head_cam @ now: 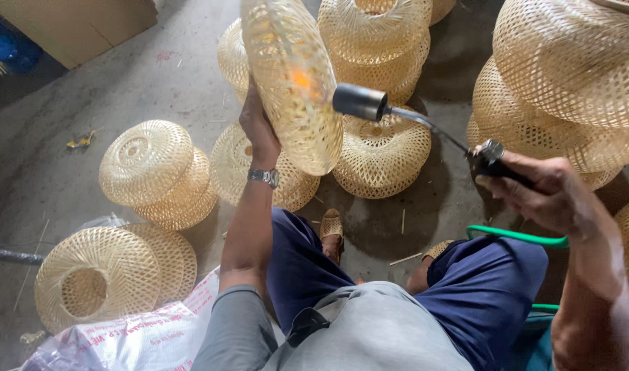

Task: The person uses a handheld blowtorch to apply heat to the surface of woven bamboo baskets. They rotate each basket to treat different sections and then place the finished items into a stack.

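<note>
1. Woven basket (291, 82) is the thing being worked on. It is held up in the air, tipped on its edge, above the person's knees.
2. Its long side runs up and down. Its wide woven face points to the right, toward the torch (424, 127).
3. Left hand (258, 130) is the nearer hand to the basket. It touches the basket at its left edge, low down.
4. Its fingers curl around the basket rim and pinch it. The basket sits just to the right of these fingers and rises above them. A watch (264, 177) is on that wrist.
5. Right hand (544, 189) is well apart from the basket, off to the right. Its fingers are wrapped tight around the dark torch handle.
6. From that hand the thin torch pipe reaches left and a little up. Its round dark nozzle (359, 102) is just beside the basket face, and an orange glow shows on the weave there.
7. A green hose (517, 235) runs under the right arm.
8. Farther off, more baskets (149, 172) lie and stack on the grey floor (53, 151).
</note>
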